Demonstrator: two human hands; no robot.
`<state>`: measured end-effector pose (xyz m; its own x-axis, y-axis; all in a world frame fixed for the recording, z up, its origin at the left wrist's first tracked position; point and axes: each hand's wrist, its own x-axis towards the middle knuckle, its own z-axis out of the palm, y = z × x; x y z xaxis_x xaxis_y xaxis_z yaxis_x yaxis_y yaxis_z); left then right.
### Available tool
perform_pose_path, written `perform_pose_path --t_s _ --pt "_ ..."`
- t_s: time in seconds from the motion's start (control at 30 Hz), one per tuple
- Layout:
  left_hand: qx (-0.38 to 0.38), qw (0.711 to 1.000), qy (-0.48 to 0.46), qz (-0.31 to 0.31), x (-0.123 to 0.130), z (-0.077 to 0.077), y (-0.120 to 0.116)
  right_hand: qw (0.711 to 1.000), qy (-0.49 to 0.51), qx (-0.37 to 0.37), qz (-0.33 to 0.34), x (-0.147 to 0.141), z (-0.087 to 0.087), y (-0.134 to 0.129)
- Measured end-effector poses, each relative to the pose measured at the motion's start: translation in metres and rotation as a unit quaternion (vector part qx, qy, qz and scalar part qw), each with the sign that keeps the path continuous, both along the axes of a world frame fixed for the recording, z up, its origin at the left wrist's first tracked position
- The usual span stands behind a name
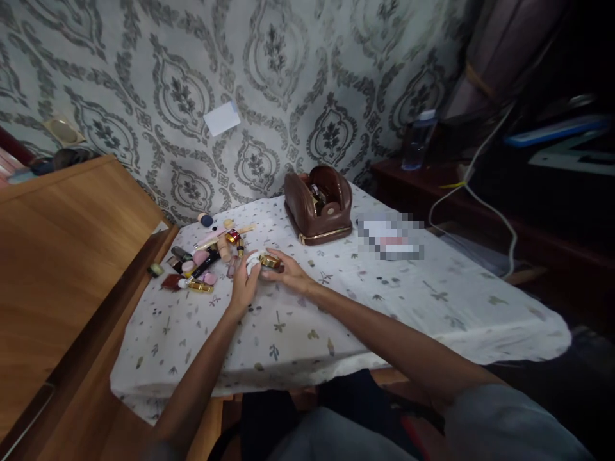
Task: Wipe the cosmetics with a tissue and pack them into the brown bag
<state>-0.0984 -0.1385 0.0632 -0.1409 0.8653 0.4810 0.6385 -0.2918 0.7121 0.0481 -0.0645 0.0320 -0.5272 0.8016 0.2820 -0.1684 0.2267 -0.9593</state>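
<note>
My left hand [244, 287] is closed on a crumpled white tissue [252, 260], pressed against the side of a small gold-topped cosmetic jar [270, 261]. My right hand [294, 276] grips that jar from the other side, its fingers curled round it just above the table. Left of my hands lies a loose heap of make-up: a gold tube [200, 286], a black tube [205, 263], a beige bottle [223, 248] and several pink pieces. Beyond my hands a brown cosmetic bag [321, 221] stands open with items inside.
A patterned white cloth [298, 346] covers the table. To the right of the bag is a flat pixelated object [390, 237]. A wooden panel [72, 256] borders the left side. On a dark surface at the right stand a clear bottle [419, 142] and a white cable [500, 224].
</note>
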Motion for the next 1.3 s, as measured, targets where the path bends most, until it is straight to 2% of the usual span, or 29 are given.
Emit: perform_pose_path --t_s 0.1,0.23,0.33,0.47,0.57,0.7,0.8,1.0,1.07,1.3 --pt "-0.006 0.999 -0.022 -0.022 0.002 -0.002 0.0 1.0 -0.013 -0.012 0.008 0.001 0.0 -0.001" --pt "-0.024 0.998 -0.045 -0.041 0.001 -0.006 0.001 0.997 -0.073 0.025 -0.014 0.008 0.005 -0.001" --pt "-0.038 0.997 -0.058 -0.046 -0.002 -0.008 0.001 0.994 -0.107 0.037 -0.005 0.013 0.01 0.003" --pt "-0.055 0.994 -0.08 -0.053 -0.007 -0.011 0.004 0.994 -0.106 0.036 0.013 0.018 0.014 0.012" --pt "-0.038 0.996 -0.08 -0.033 -0.008 -0.014 0.006 0.994 -0.096 0.04 0.022 0.022 0.014 0.017" --pt "0.002 0.998 -0.065 0.024 -0.009 -0.018 0.005 0.994 -0.098 0.037 0.029 0.025 0.011 0.02" --pt "0.016 0.998 -0.047 0.045 -0.009 -0.017 0.004 0.996 -0.083 0.029 0.034 0.026 0.008 0.02" --pt "0.01 0.999 -0.009 -0.038 -0.009 -0.01 -0.001 0.995 -0.061 0.031 0.067 0.025 0.002 0.021" --pt "0.019 0.999 0.009 -0.046 -0.008 -0.009 -0.002 0.996 -0.058 0.027 0.068 0.024 0.0 0.022" --pt "0.007 1.0 0.012 0.017 -0.002 -0.006 0.002 0.996 -0.055 0.047 0.054 0.02 -0.006 0.021"
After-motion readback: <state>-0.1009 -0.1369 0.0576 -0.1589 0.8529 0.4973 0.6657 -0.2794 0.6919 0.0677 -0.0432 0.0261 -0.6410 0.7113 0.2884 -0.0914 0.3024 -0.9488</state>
